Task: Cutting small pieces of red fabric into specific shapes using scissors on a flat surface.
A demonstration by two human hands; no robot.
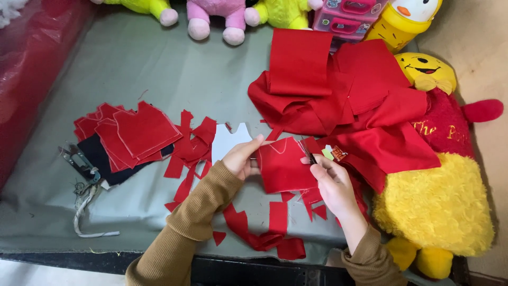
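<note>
Pinching a small red felt piece cut to a garment shape [283, 164] by its upper left edge, the left hand [242, 157] keeps it spread flat above the grey cloth-covered worktop [132, 63], its grip narrow on the fabric. The right hand [330, 182] meets the piece's right edge, closed around a small dark cutting tool [309, 155] whose blades I cannot make out. The piece lies between both hands, equally near to each, with a white paper pattern [227, 140] just behind the left hand and red felt scraps [264, 233] below.
</note>
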